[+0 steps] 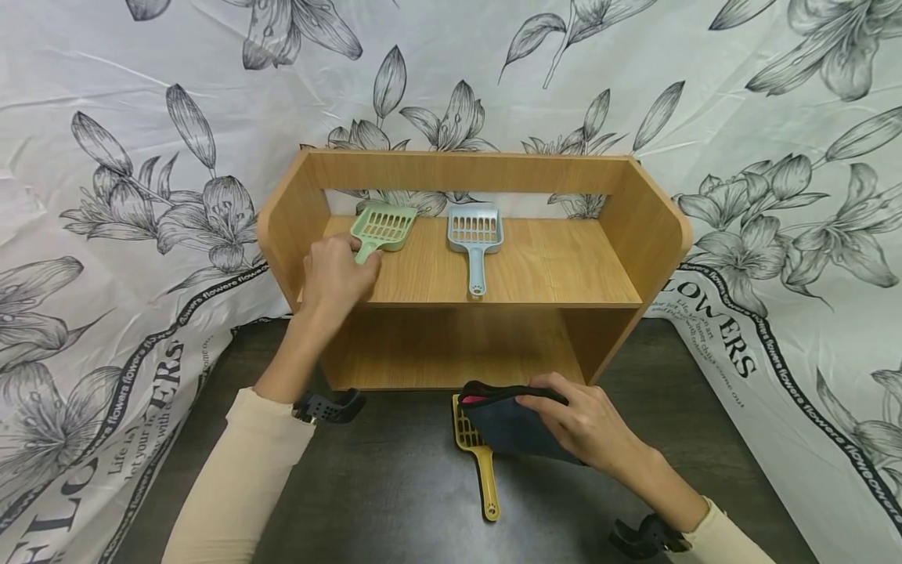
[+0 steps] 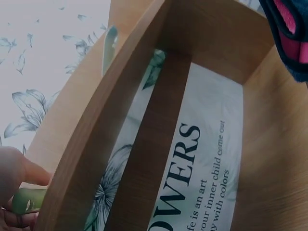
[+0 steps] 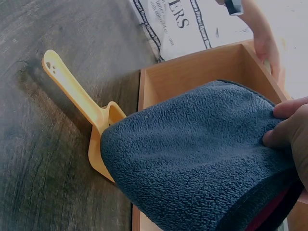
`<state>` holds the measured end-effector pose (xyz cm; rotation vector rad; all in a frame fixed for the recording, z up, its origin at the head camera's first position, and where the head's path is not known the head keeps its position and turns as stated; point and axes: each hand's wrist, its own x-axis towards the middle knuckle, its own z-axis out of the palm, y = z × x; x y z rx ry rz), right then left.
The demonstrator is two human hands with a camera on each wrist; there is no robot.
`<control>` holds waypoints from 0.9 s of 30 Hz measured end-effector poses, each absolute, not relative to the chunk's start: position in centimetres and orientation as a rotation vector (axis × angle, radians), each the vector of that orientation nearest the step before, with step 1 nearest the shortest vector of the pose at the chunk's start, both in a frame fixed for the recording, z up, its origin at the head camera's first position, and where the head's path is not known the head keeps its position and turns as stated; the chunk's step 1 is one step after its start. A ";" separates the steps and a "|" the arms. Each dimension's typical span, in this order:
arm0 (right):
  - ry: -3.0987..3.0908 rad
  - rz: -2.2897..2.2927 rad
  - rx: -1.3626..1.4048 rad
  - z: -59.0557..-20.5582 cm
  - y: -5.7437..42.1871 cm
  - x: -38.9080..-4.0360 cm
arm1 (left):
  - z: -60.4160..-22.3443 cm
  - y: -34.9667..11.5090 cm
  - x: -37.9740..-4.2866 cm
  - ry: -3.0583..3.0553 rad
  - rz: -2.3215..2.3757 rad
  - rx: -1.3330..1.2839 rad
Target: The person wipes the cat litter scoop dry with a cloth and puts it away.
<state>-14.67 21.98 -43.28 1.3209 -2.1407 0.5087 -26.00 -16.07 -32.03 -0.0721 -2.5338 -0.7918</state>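
Left hand point(image 1: 340, 270) first: I'd tilt the green scoop point(image 1: 384, 227) little, clear of the blue scoop point(image 1: 476, 251) on that hand's right; then, so the yellow scoop point(image 1: 481, 453) doesn't drag, I'd hold the dark cloth point(image 1: 521, 429) high. Left has thumb and fingers closed round the green handle, head just beyond. Right hand point(image 1: 588, 419) pinches the cloth's edge; yellow scoop just left of it, contact with cloth unclear.

Soft, even light fills the head view, leaving a pale sheen on the dark table point(image 1: 557, 509) and shade in the wooden shelf point(image 1: 458, 348)'s lower level. The left wrist view is dimmer and hazy, its green handle point(image 2: 29, 201) perhaps slightly blurred. At right wrist, the yellow scoop point(image 3: 95, 117) throws a soft shadow; the upper right corner washes out.
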 end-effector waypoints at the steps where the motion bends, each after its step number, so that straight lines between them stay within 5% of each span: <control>1: -2.140 0.508 1.321 -43.3 22.0 -14.7 | -32.0 -16.0 -25.9 -2.538 -0.790 -0.079; 15: -2.116 0.547 1.318 -43.2 22.1 -15.0 | -31.9 -15.8 -25.1 -2.521 -0.797 -0.152; 27: -2.115 0.571 1.290 -43.0 23.2 -15.7 | -33.0 -15.6 -22.0 -1.883 -0.760 -0.356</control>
